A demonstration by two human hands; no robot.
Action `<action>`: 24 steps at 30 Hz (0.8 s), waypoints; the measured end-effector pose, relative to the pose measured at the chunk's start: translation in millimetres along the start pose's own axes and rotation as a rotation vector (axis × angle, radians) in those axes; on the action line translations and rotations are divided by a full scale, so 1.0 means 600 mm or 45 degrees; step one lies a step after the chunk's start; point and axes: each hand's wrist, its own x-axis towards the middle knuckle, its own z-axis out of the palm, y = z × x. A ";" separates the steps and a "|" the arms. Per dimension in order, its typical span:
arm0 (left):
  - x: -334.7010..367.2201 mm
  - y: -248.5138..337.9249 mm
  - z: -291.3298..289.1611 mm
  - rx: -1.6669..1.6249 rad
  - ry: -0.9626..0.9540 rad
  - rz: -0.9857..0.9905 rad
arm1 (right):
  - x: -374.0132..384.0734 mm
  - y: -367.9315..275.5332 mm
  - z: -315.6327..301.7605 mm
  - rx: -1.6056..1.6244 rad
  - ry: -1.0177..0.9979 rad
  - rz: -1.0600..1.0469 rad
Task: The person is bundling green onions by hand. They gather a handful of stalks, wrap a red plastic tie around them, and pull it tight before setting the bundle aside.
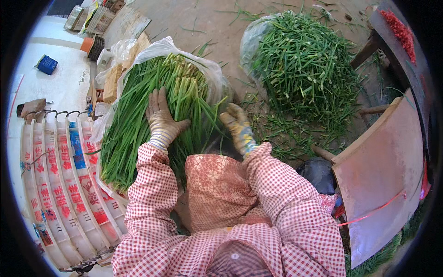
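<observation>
Left hand [161, 117] is lying open, flat on the green stalk bundle [138, 120]; right hand [237, 124] is gripping its edge.

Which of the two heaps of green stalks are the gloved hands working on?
The left heap, stalks laid parallel in a clear plastic bag: the left hand rests on it, the right hand at its edge. The loose, tangled heap lies apart, untouched.

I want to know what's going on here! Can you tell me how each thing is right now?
Left hand: gloved, flat on the bundled greens.
Right hand: gloved, at the bundle's right edge; grip cannot be told.
Bundle of long green stalks: lying lined up in an open clear plastic bag.
Second heap of greens: loose, piled on plastic.
Stacked white sacks: flat, hanging on hooks.
</observation>
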 end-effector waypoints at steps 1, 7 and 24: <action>-0.003 0.004 -0.002 -0.001 0.004 0.006 | 0.005 0.008 0.018 0.019 -0.091 0.003; -0.035 0.027 0.010 -0.028 0.175 0.194 | 0.003 -0.058 0.095 -0.052 -0.115 -0.075; 0.060 0.098 -0.055 0.123 0.140 0.248 | 0.035 -0.013 0.069 0.729 0.037 0.157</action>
